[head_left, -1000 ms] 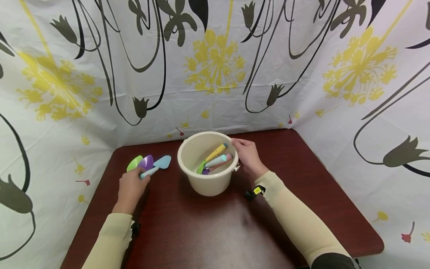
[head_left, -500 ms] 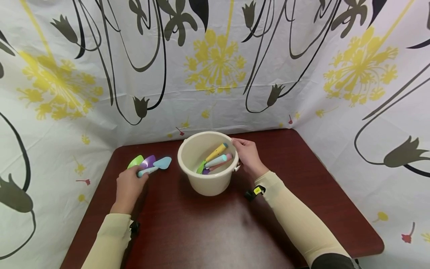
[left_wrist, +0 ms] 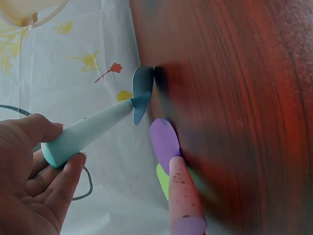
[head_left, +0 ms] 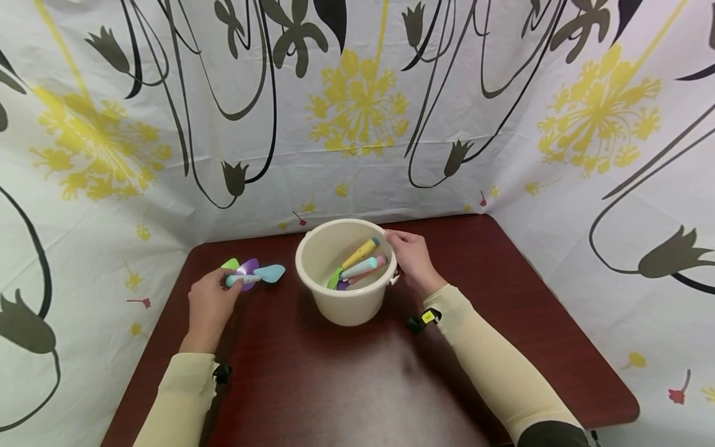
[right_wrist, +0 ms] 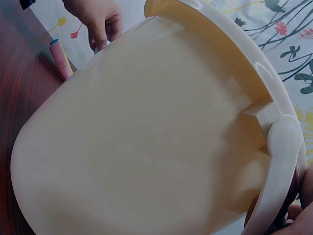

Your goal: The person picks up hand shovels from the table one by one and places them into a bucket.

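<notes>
My left hand (head_left: 211,305) pinches the end of the pale blue handle of a small shovel (head_left: 270,273); in the left wrist view the thumb and fingers are round that handle (left_wrist: 88,133), its blue blade (left_wrist: 143,90) near the table. Beneath it lie a purple shovel (left_wrist: 165,142) with a speckled pink handle (left_wrist: 183,196) and a green one (left_wrist: 163,180). My right hand (head_left: 414,261) grips the right rim of a cream bucket (head_left: 347,307); the right wrist view shows fingers (right_wrist: 305,215) by its handle joint. Inside the bucket are several toy tools, including a yellow handle (head_left: 360,251).
The dark red table (head_left: 357,385) carries the bucket at its back middle and the shovels at its back left. A patterned white cloth (head_left: 357,180) hangs behind the table and along both sides.
The left hand has shifted slightly left, and the blue shovel's handle has swung up to lie nearly level across the purple one. The right hand and bucket have stayed put.
</notes>
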{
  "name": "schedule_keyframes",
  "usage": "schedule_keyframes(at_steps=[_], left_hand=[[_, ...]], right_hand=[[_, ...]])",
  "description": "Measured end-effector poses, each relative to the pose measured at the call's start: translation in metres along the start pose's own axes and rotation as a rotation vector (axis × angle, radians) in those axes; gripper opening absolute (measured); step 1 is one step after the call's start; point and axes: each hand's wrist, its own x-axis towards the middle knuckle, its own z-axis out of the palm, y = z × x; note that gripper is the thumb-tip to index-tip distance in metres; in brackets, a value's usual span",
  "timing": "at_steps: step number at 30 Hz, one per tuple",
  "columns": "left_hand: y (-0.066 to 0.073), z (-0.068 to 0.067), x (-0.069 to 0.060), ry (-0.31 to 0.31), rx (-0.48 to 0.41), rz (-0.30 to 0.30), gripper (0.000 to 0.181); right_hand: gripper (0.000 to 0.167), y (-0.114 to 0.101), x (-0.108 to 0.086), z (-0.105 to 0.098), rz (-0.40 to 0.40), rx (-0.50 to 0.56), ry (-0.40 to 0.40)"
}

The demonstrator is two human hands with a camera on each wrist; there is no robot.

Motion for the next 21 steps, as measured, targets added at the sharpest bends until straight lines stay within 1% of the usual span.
schedule_keyframes(at_steps=[6, 12, 21], left_hand=[[0.0004, -0.0005, 0.0033, 0.026, -0.011, -0.014, 0.025], [-0.0014, 0.0002, 0.0068, 0.031, -0.042, -0.032, 0.028], [0.0021, -0.0023, 0.0092, 0.048, -0.093, -0.017, 0.029]], right_hand=[[0.036, -0.0005, -0.0004, 0.0001, -0.001, -0.004, 0.004], [0.037, -0.0001, 0.0011, 0.0010, -0.005, 0.002, 0.005], [0.038, 0.0001, -0.0002, 0.0007, -0.001, -0.017, 0.009]])
